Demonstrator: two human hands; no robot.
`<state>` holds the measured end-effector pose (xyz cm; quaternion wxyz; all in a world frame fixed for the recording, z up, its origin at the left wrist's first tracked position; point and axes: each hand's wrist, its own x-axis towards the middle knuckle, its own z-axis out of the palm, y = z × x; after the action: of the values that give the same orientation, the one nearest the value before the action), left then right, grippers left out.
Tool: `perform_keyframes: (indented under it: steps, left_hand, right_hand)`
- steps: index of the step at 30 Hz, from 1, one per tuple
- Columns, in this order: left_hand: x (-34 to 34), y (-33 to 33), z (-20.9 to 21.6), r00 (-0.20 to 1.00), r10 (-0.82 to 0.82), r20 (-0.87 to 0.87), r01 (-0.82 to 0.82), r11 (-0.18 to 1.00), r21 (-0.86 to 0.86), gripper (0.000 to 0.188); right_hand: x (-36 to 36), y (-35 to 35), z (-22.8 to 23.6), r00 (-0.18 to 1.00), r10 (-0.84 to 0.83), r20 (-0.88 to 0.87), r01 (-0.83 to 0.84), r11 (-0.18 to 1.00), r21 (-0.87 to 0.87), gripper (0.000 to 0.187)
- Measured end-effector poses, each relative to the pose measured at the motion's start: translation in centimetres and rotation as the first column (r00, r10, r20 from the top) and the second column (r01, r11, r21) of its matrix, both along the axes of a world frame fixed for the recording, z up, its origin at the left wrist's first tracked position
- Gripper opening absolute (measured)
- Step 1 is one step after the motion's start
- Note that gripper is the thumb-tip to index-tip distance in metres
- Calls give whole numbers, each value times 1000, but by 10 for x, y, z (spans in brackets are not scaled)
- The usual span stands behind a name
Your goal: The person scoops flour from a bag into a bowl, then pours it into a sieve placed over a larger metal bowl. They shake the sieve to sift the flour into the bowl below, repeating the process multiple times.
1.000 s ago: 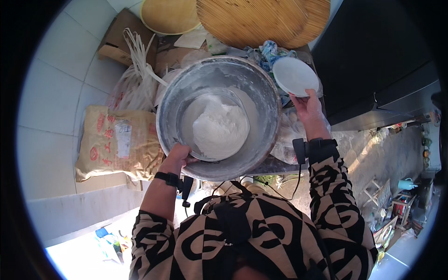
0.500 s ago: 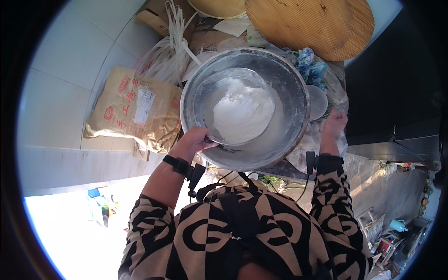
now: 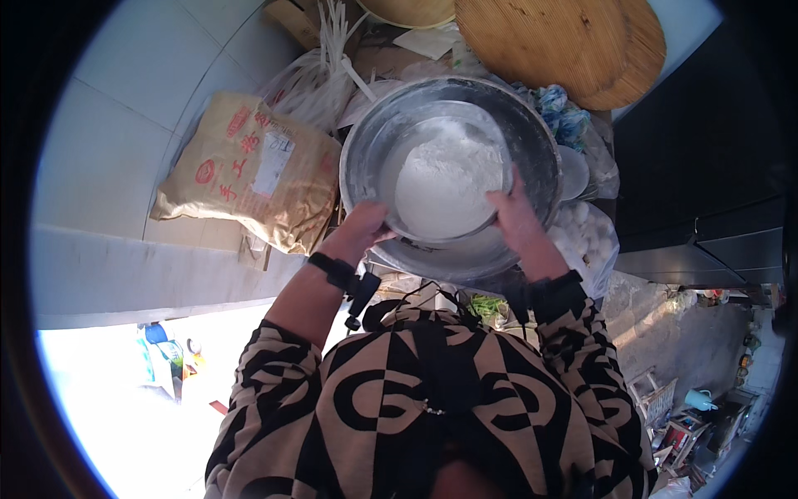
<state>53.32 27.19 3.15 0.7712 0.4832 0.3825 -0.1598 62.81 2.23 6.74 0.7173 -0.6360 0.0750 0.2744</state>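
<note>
A large grey metal basin [image 3: 539,145] stands in front of me, its inner wall dusted white. Inside it is a round, thin-walled metal sieve [image 3: 389,166] with a heap of white flour [image 3: 449,179]; its mesh cannot be made out. My left hand [image 3: 367,223] grips the sieve's near-left rim, fingers partly hidden under it. On the right side my right hand [image 3: 515,218] holds the same rim, thumb over the edge and the other fingers mostly hidden. White powder also lies in the basin around the sieve.
Left of the basin leans a brown paper sack [image 3: 241,170], with white plastic straps [image 3: 320,79] behind it. Round wooden lids [image 3: 553,46] lie at the back. On the right are a translucent bowl [image 3: 573,172], a filled plastic bag [image 3: 588,237] and a black cabinet [image 3: 698,158].
My right hand has come from the plastic bags at the right to the sieve's right rim and taken hold of it. My left hand has kept its grip on the rim.
</note>
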Motion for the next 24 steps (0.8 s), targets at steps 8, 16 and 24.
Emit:
perform_keyframes:
  steps: [8, 16, 24]
  left_hand:
    - [14, -9, 19, 998, -58, -5, 55, 930, 364, 28]
    - [21, 11, -16, 962, -241, -127, 268, 760, 592, 33]
    - [22, 4, 7, 970, -240, -33, 223, 832, 509, 37]
  right_hand:
    - [13, 0, -25, 1000, 15, -16, -17, 992, -128, 52]
    - [11, 2, -38, 991, 126, -45, -133, 958, -253, 47]
    - [4, 5, -35, 1000, -30, 6, 30, 936, -350, 48]
